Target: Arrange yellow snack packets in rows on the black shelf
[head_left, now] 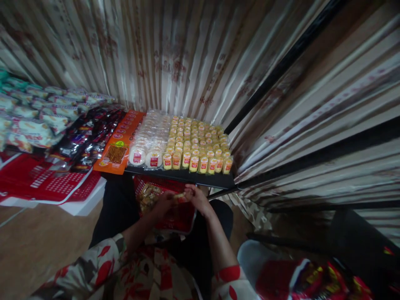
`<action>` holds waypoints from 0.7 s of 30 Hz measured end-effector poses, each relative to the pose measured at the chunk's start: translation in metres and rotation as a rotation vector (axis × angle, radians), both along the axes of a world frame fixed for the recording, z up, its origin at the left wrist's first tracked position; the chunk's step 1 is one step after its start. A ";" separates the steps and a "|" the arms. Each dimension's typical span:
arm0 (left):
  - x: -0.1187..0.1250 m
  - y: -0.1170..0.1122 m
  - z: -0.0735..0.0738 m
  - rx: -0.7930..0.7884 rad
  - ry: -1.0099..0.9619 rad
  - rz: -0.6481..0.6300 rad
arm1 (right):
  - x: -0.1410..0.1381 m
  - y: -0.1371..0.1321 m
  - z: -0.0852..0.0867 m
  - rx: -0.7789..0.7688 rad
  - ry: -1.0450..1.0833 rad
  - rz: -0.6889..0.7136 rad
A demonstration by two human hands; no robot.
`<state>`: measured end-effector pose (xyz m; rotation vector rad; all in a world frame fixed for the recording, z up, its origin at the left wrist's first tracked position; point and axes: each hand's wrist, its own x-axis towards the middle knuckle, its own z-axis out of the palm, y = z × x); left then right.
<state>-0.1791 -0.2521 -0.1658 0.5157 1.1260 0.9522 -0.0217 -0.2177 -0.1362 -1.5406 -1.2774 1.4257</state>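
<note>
A small yellowish wrapped snack (179, 196) is pinched between my two hands, just below the front edge of the black shelf. My left hand (165, 202) has its fingers closed round one end. On the other end, the fingertips of my right hand (197, 198) are pressed together. Under both hands a red plastic basket (184, 221) rests between my knees, with several small wrapped snacks (150, 195) in its left part. Straight ahead, rows of similar yellow wrapped snacks (194, 162) with red and white labels stand on the shelf.
Left of the yellow rows are white round wrapped crackers (145, 155), an orange snack bag (114, 154), dark packets (81, 137) and pale packets (34, 129). A red basket (46, 179) lies beneath. A black shelf edge (215, 179) and slanting black poles (281, 66) border the striped curtain (175, 54).
</note>
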 end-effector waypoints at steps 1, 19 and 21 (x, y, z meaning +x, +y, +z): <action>0.001 0.000 0.003 0.013 -0.021 0.017 | 0.000 -0.001 0.003 0.026 0.030 -0.037; 0.019 0.031 0.042 0.288 0.328 0.131 | -0.027 0.002 0.032 0.335 -0.247 -0.210; 0.019 0.039 0.043 0.398 0.553 0.111 | -0.030 0.008 0.037 0.393 -0.354 -0.245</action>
